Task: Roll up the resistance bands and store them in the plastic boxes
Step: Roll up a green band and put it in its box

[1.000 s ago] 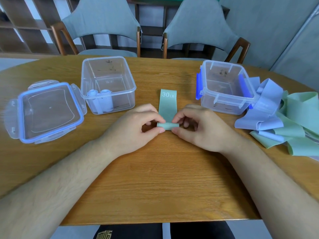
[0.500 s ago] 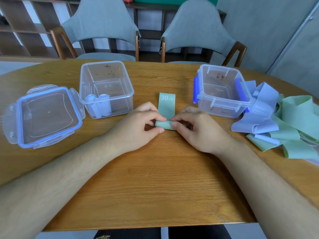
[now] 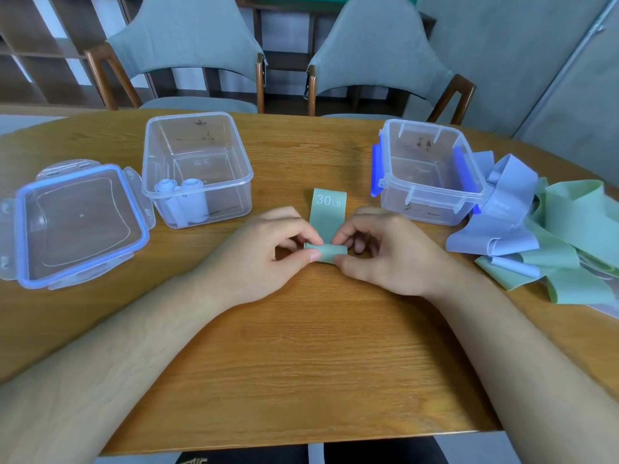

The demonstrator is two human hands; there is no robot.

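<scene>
Rolled a little thicker than a second ago, the green resistance band [image 3: 327, 217] lies on the desk [image 3: 301, 363] between the left plastic box [image 3: 227, 204] and the right plastic box [image 3: 430, 204], its rolled near end pinched from either side by the left hand [image 3: 264, 256] and the right hand [image 3: 388, 254].

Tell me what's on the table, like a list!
hands: left hand and right hand pinch the roll of the green band
green band: partly rolled, "30 LB" end flat
left box: open, two rolled bands inside
right box: open, blue clips
lid: left of left box
loose bands: heaped beside right box
</scene>
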